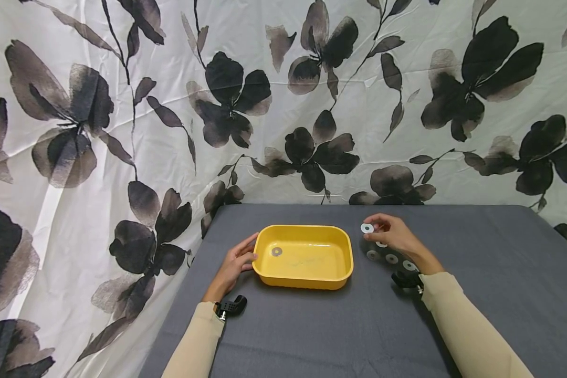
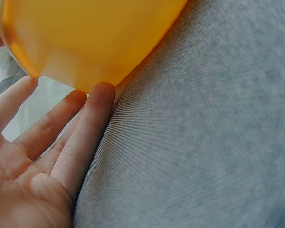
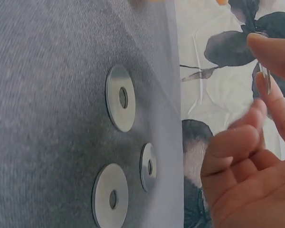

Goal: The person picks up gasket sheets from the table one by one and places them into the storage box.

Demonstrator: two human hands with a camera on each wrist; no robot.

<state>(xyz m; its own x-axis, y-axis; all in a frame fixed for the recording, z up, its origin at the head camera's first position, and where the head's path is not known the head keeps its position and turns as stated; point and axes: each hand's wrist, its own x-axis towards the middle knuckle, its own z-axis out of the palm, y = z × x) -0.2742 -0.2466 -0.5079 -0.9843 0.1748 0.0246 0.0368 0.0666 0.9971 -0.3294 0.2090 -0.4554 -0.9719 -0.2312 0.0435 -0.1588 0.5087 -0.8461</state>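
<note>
A yellow rectangular tray [image 1: 303, 284] sits on the grey cloth, with one flat metal washer [image 1: 276, 252] lying inside toward its left end. My left hand [image 1: 234, 266] is at the tray's left end. In the left wrist view its extended fingers [image 2: 99, 109] touch the outer wall. To the right of the tray, my right hand [image 1: 397, 236] pinches a washer [image 1: 367, 228] between thumb and finger, raised over the cloth. The right wrist view shows that held washer [image 3: 266, 80] nearly edge-on. Under this hand lie several more washers [image 1: 373, 255], one partly hidden by it.
A grey cloth [image 1: 293, 336] covers the table, whose far edge meets a white hanging fabric [image 1: 274, 105] printed with dark flowers. Each wrist wears a black strapped device [image 1: 233, 305]. Close below the right wrist lies a washer [image 1: 409, 265].
</note>
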